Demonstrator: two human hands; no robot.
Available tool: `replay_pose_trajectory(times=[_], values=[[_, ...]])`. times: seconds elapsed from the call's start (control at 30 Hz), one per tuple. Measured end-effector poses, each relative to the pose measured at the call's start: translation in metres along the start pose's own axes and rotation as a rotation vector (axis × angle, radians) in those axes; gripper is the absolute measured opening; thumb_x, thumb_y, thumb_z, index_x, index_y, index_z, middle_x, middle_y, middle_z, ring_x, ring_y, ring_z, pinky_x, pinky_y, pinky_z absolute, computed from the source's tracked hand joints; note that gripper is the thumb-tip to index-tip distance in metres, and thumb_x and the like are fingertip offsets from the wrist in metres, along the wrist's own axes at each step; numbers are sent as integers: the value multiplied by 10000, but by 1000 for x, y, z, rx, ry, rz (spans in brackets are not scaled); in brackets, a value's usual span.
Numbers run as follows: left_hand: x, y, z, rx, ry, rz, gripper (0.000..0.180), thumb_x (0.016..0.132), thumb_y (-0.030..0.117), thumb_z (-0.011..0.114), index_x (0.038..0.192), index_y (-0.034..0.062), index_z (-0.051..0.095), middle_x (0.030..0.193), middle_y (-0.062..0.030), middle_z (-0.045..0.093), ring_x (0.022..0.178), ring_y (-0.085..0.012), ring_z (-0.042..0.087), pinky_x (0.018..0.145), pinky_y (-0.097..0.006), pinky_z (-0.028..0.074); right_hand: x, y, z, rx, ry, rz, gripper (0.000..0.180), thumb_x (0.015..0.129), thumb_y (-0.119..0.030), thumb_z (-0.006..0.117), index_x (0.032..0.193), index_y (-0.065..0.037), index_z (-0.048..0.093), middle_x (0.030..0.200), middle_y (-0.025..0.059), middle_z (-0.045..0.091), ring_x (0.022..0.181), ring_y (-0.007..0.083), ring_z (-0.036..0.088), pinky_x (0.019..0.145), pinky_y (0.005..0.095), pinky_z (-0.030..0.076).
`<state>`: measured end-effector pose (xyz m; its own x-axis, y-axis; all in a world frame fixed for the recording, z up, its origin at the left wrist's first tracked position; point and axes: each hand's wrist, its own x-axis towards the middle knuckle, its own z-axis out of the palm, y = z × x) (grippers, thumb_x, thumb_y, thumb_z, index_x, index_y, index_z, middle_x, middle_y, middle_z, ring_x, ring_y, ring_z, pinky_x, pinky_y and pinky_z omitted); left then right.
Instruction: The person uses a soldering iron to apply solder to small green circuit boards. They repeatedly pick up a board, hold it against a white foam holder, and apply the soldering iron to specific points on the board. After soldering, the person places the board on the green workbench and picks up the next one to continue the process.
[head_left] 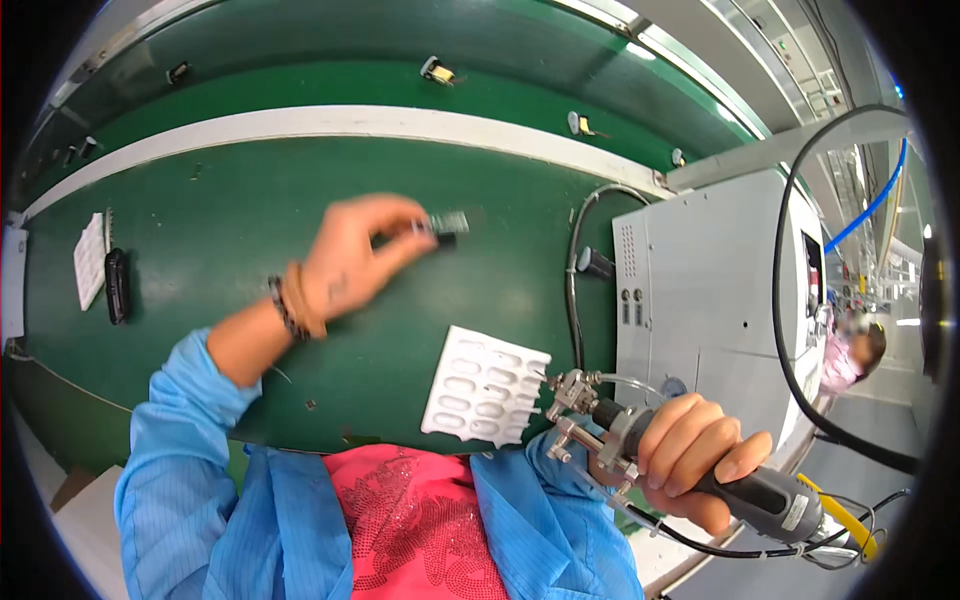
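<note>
Left hand (350,250) pinches a small, motion-blurred part (449,224), pale above and dark beneath, between thumb and forefinger, over the smooth green tabletop (520,275) on the far side of the white moulded tray (487,388) with its rows of rounded oblong pockets. Right hand (695,455), to the right of that tray, wraps its fingers around a cylindrical black-and-grey tool (765,498) with metal fittings (575,393); print on its pale label (795,512) is too small to read.
</note>
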<state>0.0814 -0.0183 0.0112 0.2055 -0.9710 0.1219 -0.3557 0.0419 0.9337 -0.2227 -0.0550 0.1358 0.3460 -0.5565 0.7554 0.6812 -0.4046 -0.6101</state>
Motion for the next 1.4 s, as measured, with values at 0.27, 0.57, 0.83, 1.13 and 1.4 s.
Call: replay_pose_trajectory(times=[0.27,0.57,0.83,1.13,1.4], values=[[163,-83,-75,744,279,410,389,903,132,658,1282,66,599,1292,-128,629,1211,-346,568,1043,-413,458,-1,5,4,-49,19,-3,423,891,-311,773,938,-61,435,576,1,537,409,98,536,375,231,483],[241,-116,-58,750,-48,415,390,901,82,666,1273,48,554,1184,-161,671,1088,-375,629,958,-418,512,3,7,1,-55,13,30,396,871,-249,792,929,-53,453,578,16,549,417,112,553,387,247,491],[106,-16,6,252,-98,305,236,906,97,698,1117,9,641,1018,-154,709,949,-294,689,857,-367,528,4,7,-13,-16,-101,84,442,860,-328,802,977,-59,472,618,13,574,457,115,569,426,243,508],[-54,25,70,176,-239,408,286,793,28,757,1067,3,678,1003,-149,700,988,-331,664,867,-407,516,-2,-6,-1,21,-78,75,421,861,-326,797,978,-62,491,624,34,563,452,137,544,422,259,464],[-71,7,98,118,-184,379,364,733,34,805,1076,10,683,994,-128,712,1019,-300,658,875,-403,525,-1,14,3,-36,-153,111,471,860,-419,778,1029,-84,493,623,16,577,462,105,563,428,230,504]])
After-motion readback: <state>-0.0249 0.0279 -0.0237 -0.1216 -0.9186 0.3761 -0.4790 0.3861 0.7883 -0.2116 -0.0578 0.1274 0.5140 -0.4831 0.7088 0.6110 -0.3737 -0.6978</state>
